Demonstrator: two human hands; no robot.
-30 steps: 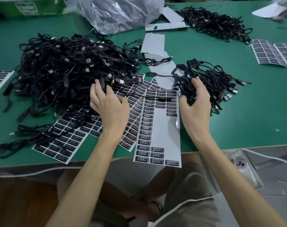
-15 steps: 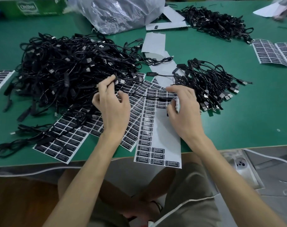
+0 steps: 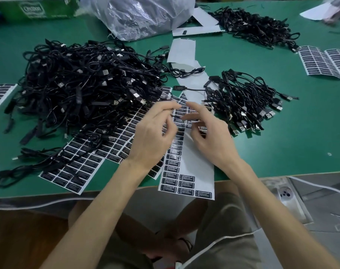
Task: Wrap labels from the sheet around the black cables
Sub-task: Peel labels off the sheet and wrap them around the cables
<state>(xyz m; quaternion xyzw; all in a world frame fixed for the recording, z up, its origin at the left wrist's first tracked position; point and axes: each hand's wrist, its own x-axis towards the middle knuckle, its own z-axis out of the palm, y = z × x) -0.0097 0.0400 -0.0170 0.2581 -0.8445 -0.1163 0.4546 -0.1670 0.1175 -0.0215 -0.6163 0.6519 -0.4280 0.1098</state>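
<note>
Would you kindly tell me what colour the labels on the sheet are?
The labels are black with white print; head view.

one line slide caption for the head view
Left hand and right hand work over a label sheet on a green table, between a big heap of black cables and a smaller pile.

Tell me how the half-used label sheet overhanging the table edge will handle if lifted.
Likely floppy: the label sheet is thin, and stripped backing beyond it lies bent. Probably very light, so a push may slide it across the smooth green table.

Plastic bag (image 3: 143, 14), green box (image 3: 39, 8)
</note>
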